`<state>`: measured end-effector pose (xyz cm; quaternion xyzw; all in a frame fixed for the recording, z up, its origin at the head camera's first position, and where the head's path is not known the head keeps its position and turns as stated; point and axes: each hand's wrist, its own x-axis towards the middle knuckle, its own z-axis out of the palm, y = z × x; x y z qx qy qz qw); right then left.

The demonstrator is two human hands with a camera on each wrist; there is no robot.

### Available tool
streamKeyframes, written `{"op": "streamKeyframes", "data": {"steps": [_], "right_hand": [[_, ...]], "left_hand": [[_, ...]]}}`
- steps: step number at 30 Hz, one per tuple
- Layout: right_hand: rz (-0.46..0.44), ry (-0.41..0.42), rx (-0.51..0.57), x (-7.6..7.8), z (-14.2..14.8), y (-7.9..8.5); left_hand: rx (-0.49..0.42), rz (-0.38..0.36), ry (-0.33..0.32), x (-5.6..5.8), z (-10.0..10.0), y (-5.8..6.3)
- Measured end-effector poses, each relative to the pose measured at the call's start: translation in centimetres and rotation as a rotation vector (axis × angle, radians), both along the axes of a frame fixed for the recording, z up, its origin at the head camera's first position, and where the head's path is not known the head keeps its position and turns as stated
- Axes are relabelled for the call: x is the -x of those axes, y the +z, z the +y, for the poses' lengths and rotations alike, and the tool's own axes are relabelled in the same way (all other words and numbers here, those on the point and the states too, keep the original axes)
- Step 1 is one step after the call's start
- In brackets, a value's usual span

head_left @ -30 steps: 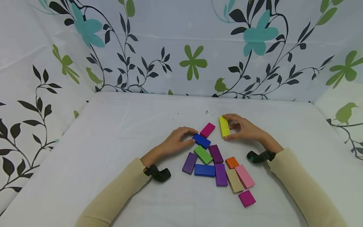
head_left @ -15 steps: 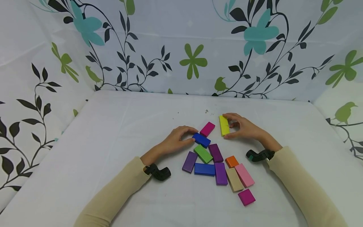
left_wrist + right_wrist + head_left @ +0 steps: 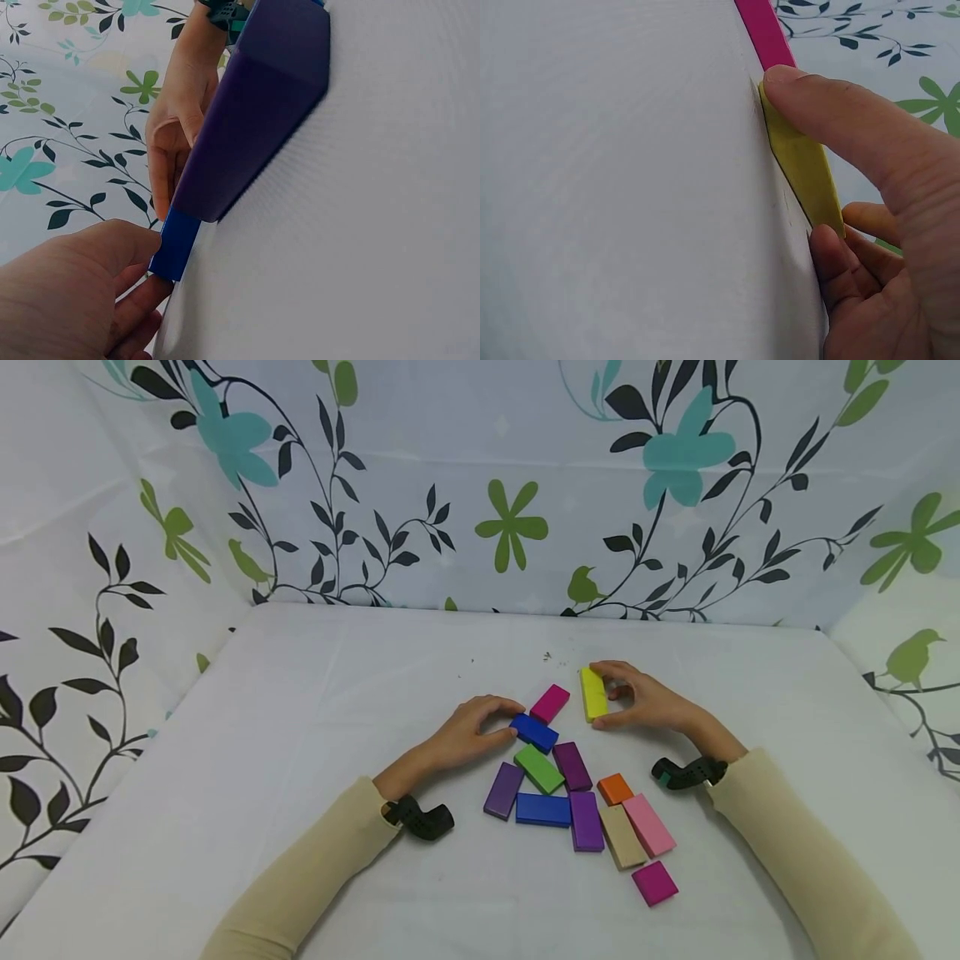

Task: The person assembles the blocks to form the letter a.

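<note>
My left hand [image 3: 467, 733] pinches the left end of a blue block [image 3: 534, 732] between thumb and fingers; in the left wrist view this blue block [image 3: 177, 244] lies partly behind a large near purple block [image 3: 255, 112]. My right hand [image 3: 647, 700] grips a yellow block [image 3: 593, 695] by its two ends, thumb at the near end and fingers at the far one. In the right wrist view the yellow block [image 3: 804, 166] lies flat on the white cloth. A magenta block [image 3: 550, 704] sits between the two held blocks, close to the blue one.
Below the hands lie several flat blocks, among them green [image 3: 538, 769], dark purple [image 3: 503, 791], blue [image 3: 542, 810], violet [image 3: 587, 821], orange [image 3: 615, 789], tan [image 3: 622, 837], pink [image 3: 648, 825] and magenta [image 3: 655, 883]. A patterned curtain [image 3: 450, 485] stands behind the white cloth-covered table [image 3: 337, 677].
</note>
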<state>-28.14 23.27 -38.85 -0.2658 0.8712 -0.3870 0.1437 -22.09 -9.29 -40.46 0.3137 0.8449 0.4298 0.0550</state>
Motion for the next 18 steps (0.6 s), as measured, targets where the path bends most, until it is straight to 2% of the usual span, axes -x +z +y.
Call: {"op": "streamKeyframes", "data": {"steps": [18], "right_hand": [[0.008, -0.005, 0.002, 0.02, 0.06, 0.1]], "left_hand": [[-0.001, 0.023, -0.009, 0.15, 0.03, -0.15]]}}
